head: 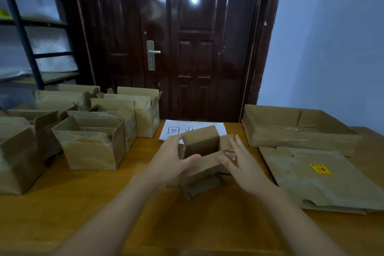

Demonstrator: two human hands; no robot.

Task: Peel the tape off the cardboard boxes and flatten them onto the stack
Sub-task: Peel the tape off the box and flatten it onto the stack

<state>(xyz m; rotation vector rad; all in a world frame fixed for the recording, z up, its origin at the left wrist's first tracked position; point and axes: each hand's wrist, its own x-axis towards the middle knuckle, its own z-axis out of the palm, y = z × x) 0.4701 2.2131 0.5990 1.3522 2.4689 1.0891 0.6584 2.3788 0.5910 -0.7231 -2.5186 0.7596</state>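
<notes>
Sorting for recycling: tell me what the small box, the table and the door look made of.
Small box: matte brown cardboard, creased flaps.
Table: likely wood or veneer, orange-brown with a slight sheen.
Door: glossy dark brown, sharp light reflection; painted metal or lacquered wood, cannot tell.

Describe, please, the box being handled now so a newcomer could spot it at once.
On the wooden table, look straight in front of the dark door, over the white paper. The small box sits between the left hand and right hand. It is the smallest open box and the only one being touched.
</notes>
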